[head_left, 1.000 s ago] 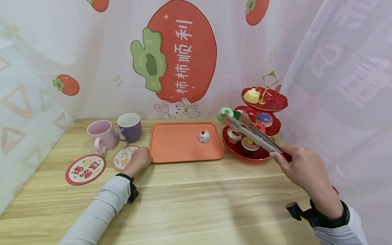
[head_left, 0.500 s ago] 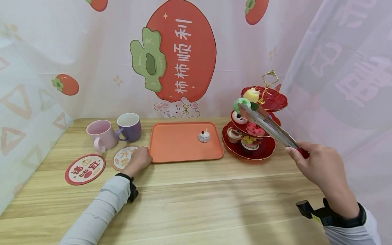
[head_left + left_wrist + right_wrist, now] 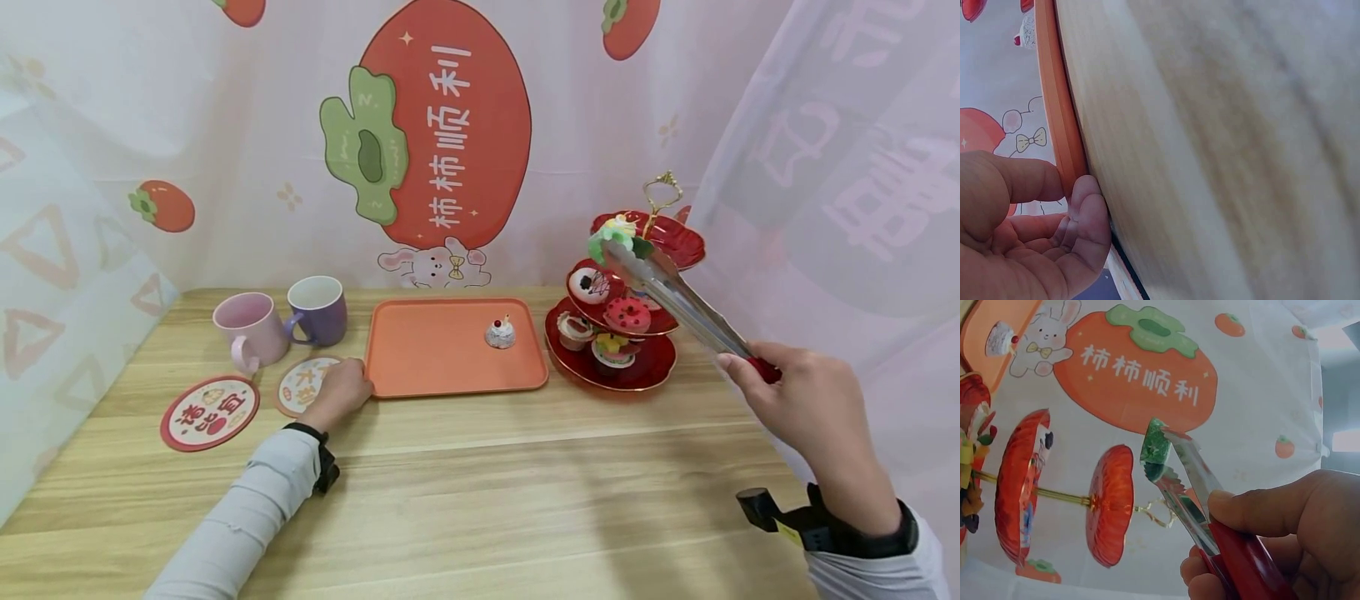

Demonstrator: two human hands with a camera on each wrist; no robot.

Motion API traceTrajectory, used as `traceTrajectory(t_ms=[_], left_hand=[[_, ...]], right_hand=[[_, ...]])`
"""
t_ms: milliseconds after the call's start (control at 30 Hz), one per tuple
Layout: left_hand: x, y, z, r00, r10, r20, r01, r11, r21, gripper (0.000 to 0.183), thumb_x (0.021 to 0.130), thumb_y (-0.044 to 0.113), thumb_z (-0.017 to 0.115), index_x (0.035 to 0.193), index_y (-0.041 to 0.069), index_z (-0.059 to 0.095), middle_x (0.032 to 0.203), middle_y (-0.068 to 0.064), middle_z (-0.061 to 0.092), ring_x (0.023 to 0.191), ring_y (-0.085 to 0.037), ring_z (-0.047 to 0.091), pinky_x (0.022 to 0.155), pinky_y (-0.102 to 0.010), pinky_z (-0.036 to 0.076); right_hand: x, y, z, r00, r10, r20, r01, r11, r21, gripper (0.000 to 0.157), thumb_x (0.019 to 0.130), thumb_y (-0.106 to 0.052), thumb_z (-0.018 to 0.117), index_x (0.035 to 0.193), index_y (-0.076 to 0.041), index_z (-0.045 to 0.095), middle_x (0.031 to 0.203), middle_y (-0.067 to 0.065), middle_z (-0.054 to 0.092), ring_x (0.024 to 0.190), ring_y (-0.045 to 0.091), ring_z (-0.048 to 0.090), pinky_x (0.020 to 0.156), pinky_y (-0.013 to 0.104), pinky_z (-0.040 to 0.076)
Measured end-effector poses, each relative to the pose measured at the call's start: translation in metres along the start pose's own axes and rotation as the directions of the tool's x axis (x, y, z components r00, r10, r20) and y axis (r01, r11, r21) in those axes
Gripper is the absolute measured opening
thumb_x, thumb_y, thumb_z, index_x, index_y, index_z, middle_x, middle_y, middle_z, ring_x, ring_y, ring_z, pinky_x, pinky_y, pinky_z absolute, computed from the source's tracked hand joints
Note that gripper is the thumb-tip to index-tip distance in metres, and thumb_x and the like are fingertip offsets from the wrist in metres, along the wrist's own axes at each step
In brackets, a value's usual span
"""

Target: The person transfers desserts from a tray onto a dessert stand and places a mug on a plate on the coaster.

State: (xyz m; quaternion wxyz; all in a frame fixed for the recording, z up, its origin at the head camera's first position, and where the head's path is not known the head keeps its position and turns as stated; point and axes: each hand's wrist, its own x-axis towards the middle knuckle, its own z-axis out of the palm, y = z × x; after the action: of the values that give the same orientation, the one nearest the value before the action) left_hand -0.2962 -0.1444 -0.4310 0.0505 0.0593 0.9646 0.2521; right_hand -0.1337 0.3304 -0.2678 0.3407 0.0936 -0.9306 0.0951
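Note:
In the head view, my right hand [image 3: 806,408] grips metal tongs [image 3: 686,304] with red handles. A small green dessert piece [image 3: 609,237] is pinched between the tongs' tips, near the left rim of the top red plate [image 3: 682,243]. The right wrist view shows the green piece [image 3: 1155,442] held apart from that plate [image 3: 1110,506]. Behind it, a yellow-and-white cake [image 3: 621,223] is partly hidden. My left hand [image 3: 341,392] pinches the near left corner of the orange tray [image 3: 435,358], thumb and finger on its rim in the left wrist view [image 3: 1063,106].
A small white cake with a red berry [image 3: 500,333] sits on the tray. Lower stand plates bear a pink donut [image 3: 627,315], a white cake [image 3: 588,285] and cupcakes [image 3: 613,350]. At left stand a pink mug [image 3: 251,329], a purple mug [image 3: 318,315] and two coasters [image 3: 210,414].
My right hand has moved rightward with the tongs. The green piece has risen from left of the stand to the top plate's left side, covering much of the yellow cake. My left hand stays put.

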Motion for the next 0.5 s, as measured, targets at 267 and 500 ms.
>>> traceTrajectory(t_ms=[267, 500], left_hand=[[0.001, 0.0, 0.0, 1.0, -0.004, 0.004, 0.004, 1.0, -0.009, 0.009, 0.083, 0.001, 0.051, 0.074, -0.001, 0.052, 0.067, -0.008, 0.047, 0.058, -0.023, 0.043, 0.054, -0.031, 0.033], [0.001, 0.0, 0.0, 1.0, -0.009, 0.01, 0.009, 1.0, -0.007, 0.009, 0.084, 0.002, 0.051, 0.076, -0.001, 0.053, 0.068, -0.009, 0.048, 0.059, -0.023, 0.044, 0.054, -0.032, 0.034]], right_hand=[[0.005, 0.011, -0.006, 1.0, 0.023, -0.012, -0.024, 0.997, -0.067, 0.033, 0.084, -0.025, 0.066, 0.084, 0.008, 0.066, 0.055, 0.011, 0.056, 0.043, 0.024, 0.043, 0.038, 0.033, 0.028], [0.007, 0.022, -0.014, 0.988, 0.149, 0.038, -0.144, 0.983, -0.115, 0.027, 0.083, -0.024, 0.066, 0.082, 0.003, 0.065, 0.053, 0.006, 0.053, 0.044, 0.025, 0.041, 0.037, 0.034, 0.026]])
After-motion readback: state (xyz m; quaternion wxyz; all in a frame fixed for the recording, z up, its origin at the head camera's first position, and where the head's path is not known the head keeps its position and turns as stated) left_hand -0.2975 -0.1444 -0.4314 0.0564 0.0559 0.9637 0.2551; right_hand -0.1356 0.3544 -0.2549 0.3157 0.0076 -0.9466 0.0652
